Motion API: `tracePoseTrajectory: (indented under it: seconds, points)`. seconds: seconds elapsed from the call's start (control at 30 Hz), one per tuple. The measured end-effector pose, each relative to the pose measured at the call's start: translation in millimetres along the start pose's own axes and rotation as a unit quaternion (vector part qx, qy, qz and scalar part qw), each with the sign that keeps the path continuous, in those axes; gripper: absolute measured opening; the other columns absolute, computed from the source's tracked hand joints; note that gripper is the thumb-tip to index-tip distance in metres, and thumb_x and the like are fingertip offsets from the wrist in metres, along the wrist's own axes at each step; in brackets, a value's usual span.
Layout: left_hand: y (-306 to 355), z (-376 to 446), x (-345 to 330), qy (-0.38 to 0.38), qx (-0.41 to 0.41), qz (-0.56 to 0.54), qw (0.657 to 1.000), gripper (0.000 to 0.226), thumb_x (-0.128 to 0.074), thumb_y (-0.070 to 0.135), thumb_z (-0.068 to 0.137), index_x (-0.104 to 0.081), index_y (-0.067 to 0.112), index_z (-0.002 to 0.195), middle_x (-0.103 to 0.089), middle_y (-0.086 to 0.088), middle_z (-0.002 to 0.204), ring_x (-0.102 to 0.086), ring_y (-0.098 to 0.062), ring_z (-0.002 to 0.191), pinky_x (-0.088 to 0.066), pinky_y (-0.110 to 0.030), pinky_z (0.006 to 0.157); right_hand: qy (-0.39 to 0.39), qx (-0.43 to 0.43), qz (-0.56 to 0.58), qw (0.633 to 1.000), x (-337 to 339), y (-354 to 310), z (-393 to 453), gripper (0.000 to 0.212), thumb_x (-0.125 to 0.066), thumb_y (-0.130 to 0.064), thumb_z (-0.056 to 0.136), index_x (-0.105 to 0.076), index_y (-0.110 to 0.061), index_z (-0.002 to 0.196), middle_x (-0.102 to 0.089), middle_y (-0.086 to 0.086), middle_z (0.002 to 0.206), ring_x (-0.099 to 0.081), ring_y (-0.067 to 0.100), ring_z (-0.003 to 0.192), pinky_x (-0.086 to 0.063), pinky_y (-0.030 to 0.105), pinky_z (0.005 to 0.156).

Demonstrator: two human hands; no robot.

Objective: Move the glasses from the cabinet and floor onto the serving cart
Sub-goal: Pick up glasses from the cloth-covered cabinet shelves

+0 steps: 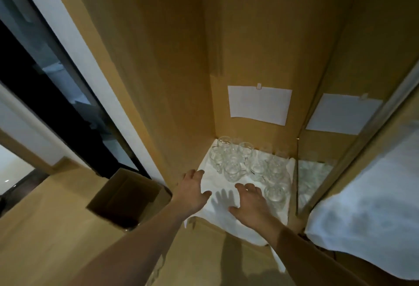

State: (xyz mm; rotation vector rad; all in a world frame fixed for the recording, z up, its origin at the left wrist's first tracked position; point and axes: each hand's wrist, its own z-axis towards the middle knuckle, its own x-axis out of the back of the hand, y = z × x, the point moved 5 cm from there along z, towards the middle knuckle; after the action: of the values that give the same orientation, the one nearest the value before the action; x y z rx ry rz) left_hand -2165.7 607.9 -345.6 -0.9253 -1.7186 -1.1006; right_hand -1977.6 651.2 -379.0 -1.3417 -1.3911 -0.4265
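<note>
Several clear glasses [235, 171] stand on a white cloth [217, 213] at the bottom of a wooden cabinet, grouped toward its back. One glass [275, 194] stands apart, nearer the front right. My left hand [191, 189] hovers over the cloth's left edge with its fingers spread and holds nothing. My right hand [251, 202] is stretched out over the cloth with fingers apart, just left of the lone glass, and casts a shadow on the cloth. No serving cart is in view.
An open cardboard box [127, 197] sits left of the cabinet. Brown cabinet walls [181, 81] rise on both sides, with two white paper sheets [259, 104] stuck on them. White fabric [367, 213] hangs at the right. A dark glass door is at far left.
</note>
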Motion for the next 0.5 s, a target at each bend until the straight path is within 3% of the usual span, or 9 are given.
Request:
tracePoseTrajectory:
  seconds: [0.3, 0.5]
  points:
    - [13, 76, -48, -0.071, -0.025, -0.036, 0.996, 0.076, -0.066, 0.048, 0.089, -0.034, 0.021, 0.153, -0.037, -0.005, 0.154, -0.035, -0.029, 0.14, -0.039, -0.044, 0.111, -0.006, -0.092, 0.031, 0.995, -13, 43, 48, 0.076, -0.064, -0.052, 0.087, -0.035, -0.024, 0.151, -0.042, 0.005, 0.148, -0.037, 0.026, 0.137, -0.036, 0.032, 0.11]
    - [19, 141, -81, -0.108, -0.05, -0.048, 0.992, 0.075, -0.066, 0.045, 0.089, -0.035, 0.018, 0.152, -0.037, -0.008, 0.155, -0.035, -0.03, 0.14, -0.038, -0.041, 0.111, -0.005, -0.186, 0.072, 0.98, -31, 75, 80, 0.075, -0.066, -0.052, 0.086, -0.039, -0.02, 0.148, -0.045, 0.008, 0.142, -0.04, 0.031, 0.134, -0.039, 0.037, 0.107]
